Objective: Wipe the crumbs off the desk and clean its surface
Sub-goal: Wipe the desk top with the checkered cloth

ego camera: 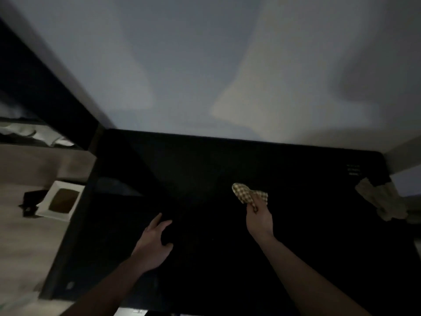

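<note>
A black desk (205, 169) fills the lower middle of the dim head view, pushed against a pale wall. My right hand (259, 218) is over the desk's middle right and pinches a yellow checked cloth (247, 196), which bunches out beyond my fingers toward the wall. My left hand (155, 240) hovers over the desk's left half with fingers spread and nothing in it. No crumbs can be made out on the dark surface.
A second pale cloth (382, 199) hangs over the desk's right edge. A white square bin (59, 200) with a brown inside stands on the floor left of the desk, next to a small black object (30, 201). A dark frame (45, 87) rises at the left.
</note>
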Action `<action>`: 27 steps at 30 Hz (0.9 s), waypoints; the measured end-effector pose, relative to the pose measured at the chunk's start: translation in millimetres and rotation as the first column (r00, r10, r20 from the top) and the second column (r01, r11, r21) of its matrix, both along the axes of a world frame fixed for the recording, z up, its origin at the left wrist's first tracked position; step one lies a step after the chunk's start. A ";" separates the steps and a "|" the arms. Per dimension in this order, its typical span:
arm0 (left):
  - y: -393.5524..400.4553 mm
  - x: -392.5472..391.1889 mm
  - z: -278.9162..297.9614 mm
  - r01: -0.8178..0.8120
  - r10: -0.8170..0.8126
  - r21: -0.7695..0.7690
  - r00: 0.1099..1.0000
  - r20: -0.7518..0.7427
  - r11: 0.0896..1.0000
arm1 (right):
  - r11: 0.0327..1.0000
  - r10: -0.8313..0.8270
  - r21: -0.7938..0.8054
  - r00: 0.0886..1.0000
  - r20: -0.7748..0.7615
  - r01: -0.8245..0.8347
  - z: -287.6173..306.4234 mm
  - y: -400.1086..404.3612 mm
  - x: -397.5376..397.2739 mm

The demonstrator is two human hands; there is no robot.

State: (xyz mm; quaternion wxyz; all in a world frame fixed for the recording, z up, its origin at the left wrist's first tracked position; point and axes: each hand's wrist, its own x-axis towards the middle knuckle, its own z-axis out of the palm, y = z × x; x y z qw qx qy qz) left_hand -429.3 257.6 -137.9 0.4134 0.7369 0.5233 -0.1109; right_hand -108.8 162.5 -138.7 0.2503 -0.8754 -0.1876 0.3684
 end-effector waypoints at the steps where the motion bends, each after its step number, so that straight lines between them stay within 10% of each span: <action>1: 9.8 -22.7 -0.4 -0.014 0.014 0.006 1.000 -0.022 1.000 | 1.000 0.019 0.009 1.000 -0.011 -0.019 -0.4 12.6 -23.0; 18: 159.3 -181.9 -40.4 -0.157 0.194 0.141 0.931 -0.308 0.977 | 0.861 0.452 0.234 0.890 0.058 -0.452 -39.2 208.5 -189.3; 27: 213.0 -193.5 -69.2 -0.335 0.350 0.140 0.931 -0.100 0.932 | 0.768 0.635 -0.067 0.744 0.205 -0.637 -72.1 247.8 -227.2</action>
